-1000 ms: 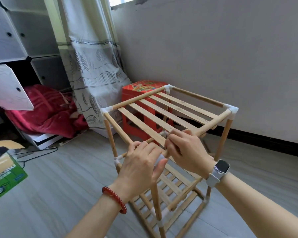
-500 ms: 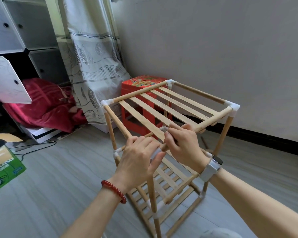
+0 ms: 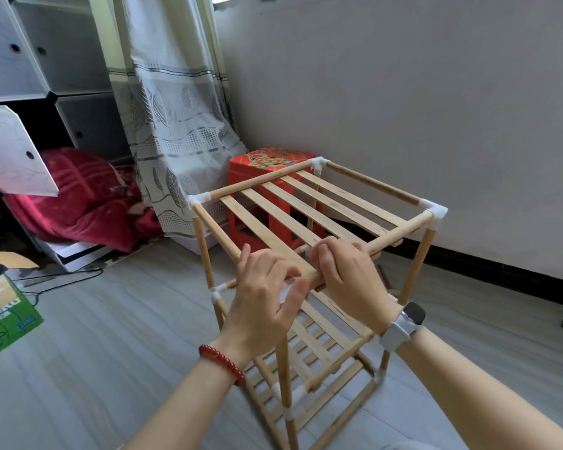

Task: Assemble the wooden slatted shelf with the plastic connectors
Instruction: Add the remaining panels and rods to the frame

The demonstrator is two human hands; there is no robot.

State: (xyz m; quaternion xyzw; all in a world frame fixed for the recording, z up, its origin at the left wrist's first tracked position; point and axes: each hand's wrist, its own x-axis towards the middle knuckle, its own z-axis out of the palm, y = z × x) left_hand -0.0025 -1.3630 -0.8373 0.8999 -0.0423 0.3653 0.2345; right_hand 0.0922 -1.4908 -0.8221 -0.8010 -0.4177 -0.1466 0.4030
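Note:
The wooden slatted shelf (image 3: 309, 206) stands on the floor, three tiers tall, its rods joined by white plastic connectors such as the one at the far right corner (image 3: 435, 213). My left hand (image 3: 264, 297) covers the near top corner, fingers over the top rods and thumb against the white connector there. My right hand (image 3: 350, 276) grips the near top rod right beside it, fingers curled over the rod. The near corner connector is mostly hidden under my hands.
A red plastic stool (image 3: 267, 177) stands behind the shelf by the curtain (image 3: 176, 125). A grey wall (image 3: 436, 108) runs close along the right. A green box (image 3: 4, 316) lies at the left; a red blanket (image 3: 78, 196) sits under the white cabinet (image 3: 30, 43).
Both hands stay on the near top corner. My right hand has shifted slightly along the rod and curled further over it. The view has moved a little.

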